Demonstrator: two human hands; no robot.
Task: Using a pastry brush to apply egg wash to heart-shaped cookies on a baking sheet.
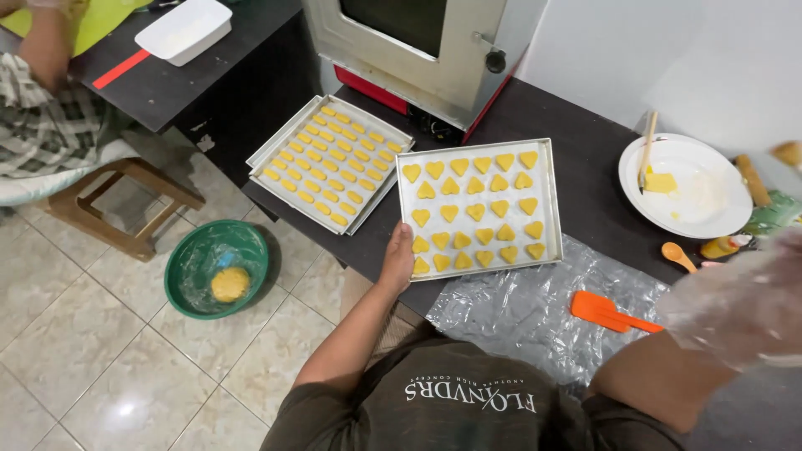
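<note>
The left hand (398, 260) grips the near left corner of a square baking tray (551, 205), fingers curled under the rim and thumb on top. The tray lies on the dark worktop (585, 159) close to its front edge and carries rows of heart-shaped yellow cookies (474, 213). The right hand (739, 305) is raised near the camera in a clear plastic glove, blurred; whether its fingers are open or closed around anything I cannot tell.

The risk, as I judge it, is the one-handed corner grip: if the tray is lifted or dragged like this it may tip, and the unbaked hearts could slide together or off over the front edge. The crinkled foil sheet (518, 313) under its near side could also catch or slip.

A second tray (276, 150) of small oblong pieces overhangs the worktop's left corner and looks easy to knock. Behind stands a metal oven (418, 58). To the right lie a white plate (710, 200) with a brush and yellow glaze, an orange spatula (606, 311) on the foil, and a small orange spoon (677, 255).

The floor is pale tile (92, 359), with a green bowl (188, 276) of dough on it, beside a wooden stool (125, 205). Another person sits at upper left by a second dark table (167, 83) holding a white container (184, 29).
</note>
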